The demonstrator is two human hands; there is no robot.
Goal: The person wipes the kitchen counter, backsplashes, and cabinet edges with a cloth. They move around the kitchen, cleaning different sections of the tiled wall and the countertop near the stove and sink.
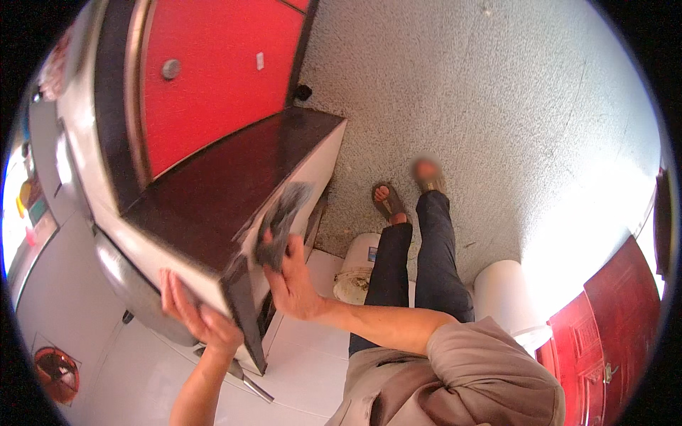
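Observation:
My left hand [200, 317] lies against the pale edge of a dark-topped cabinet or bench [224, 197], its fingers nearly straight and touching the edge. My right hand [293, 287] is at the cabinet's near side, by the corner. Between its thumb and fingers is a dark grey, flat, flexible piece [285, 218], perhaps a cloth or abrasive sheet; motion blur hides its details. This piece crosses the pale front edge of the dark top. A red panel [218, 80] with a round metal knob [171, 69] rises behind the top.
A white bucket [359, 258], dirty at its rim, lies beside my legs. Another white bucket [503, 298] is on the other side. Speckled grey floor [479, 106] is under my sandals. Red doors [591, 330] are at the right, and a metal piece [250, 383] is below the cabinet corner.

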